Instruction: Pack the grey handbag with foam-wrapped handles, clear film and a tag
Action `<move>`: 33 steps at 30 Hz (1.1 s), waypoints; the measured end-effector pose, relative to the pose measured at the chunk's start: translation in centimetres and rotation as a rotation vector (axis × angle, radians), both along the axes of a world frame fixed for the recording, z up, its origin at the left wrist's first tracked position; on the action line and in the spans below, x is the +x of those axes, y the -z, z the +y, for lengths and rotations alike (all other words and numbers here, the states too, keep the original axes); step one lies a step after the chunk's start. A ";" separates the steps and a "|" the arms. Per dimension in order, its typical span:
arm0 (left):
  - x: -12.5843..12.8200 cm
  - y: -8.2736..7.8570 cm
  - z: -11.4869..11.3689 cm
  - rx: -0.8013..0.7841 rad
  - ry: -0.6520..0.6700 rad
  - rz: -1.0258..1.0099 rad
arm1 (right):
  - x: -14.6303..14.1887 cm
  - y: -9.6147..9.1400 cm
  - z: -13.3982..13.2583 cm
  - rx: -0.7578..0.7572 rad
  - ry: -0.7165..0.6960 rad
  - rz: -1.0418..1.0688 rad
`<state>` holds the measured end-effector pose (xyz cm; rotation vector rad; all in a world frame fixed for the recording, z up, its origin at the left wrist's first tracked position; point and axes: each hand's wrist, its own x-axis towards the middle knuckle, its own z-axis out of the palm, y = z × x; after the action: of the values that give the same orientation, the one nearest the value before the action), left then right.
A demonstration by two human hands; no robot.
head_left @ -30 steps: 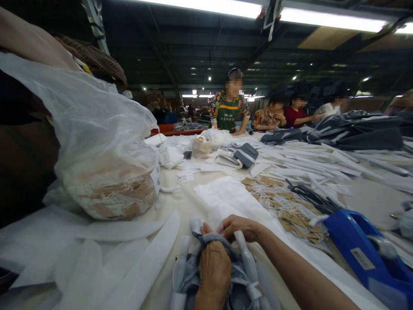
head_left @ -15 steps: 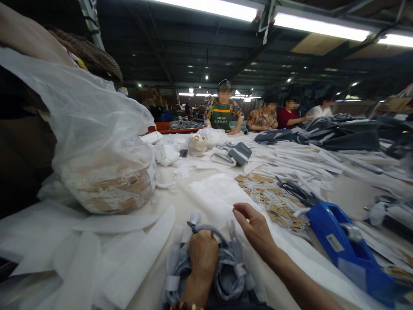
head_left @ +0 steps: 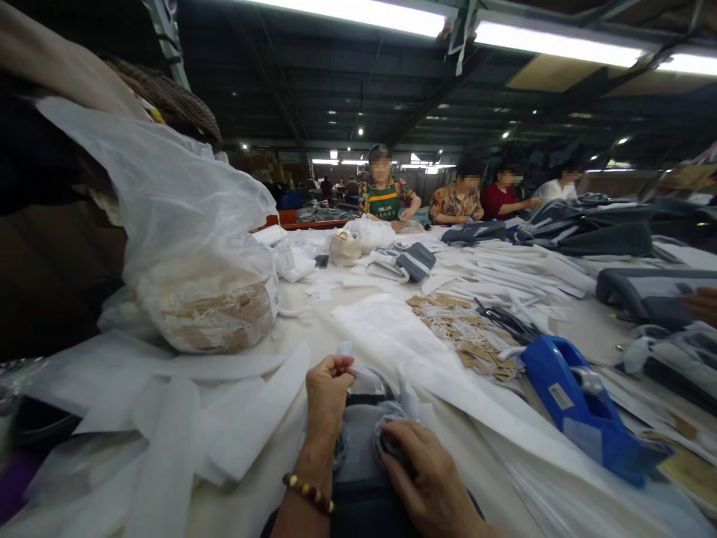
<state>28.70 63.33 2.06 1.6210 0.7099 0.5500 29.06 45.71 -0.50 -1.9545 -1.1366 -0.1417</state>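
Toward the bench's [head_left: 307,326] near edge lies a dark grey bag [head_left: 364,497]. The right hand [head_left: 429,471] curls over its wrapped coil [head_left: 390,412], grip indeterminable; the left hand [head_left: 328,388] pinches its handle [head_left: 382,379]. Farther, rightward, stands a blue tape dispenser [head_left: 576,415].

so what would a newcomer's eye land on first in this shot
Probably the big translucent plastic bag bulging at the left, with brown pieces showing through its lower part. Next, the bright blue tape dispenser at the right, near a scatter of brown tags. Then, front and centre, the left hand and right hand at a grey item.
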 end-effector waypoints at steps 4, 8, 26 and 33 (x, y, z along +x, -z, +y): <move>-0.5 -0.9 -0.8 -0.169 0.161 -0.160 | 1.2 -2.2 2.0 -0.140 0.236 0.333; -1.4 -1.2 -1.4 -0.189 0.260 -0.227 | 2.3 -3.4 4.1 -0.238 0.356 0.432; -12.3 9.2 -7.0 1.483 0.032 -0.195 | -0.2 -1.8 1.2 0.099 -0.231 -0.165; -13.1 7.5 -6.1 1.206 0.055 -0.181 | -2.8 -1.0 -1.6 -0.006 -0.288 -0.383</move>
<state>15.61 57.21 -5.40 2.6204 0.1386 1.1977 26.26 44.13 0.54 -1.7891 -1.6556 -0.3687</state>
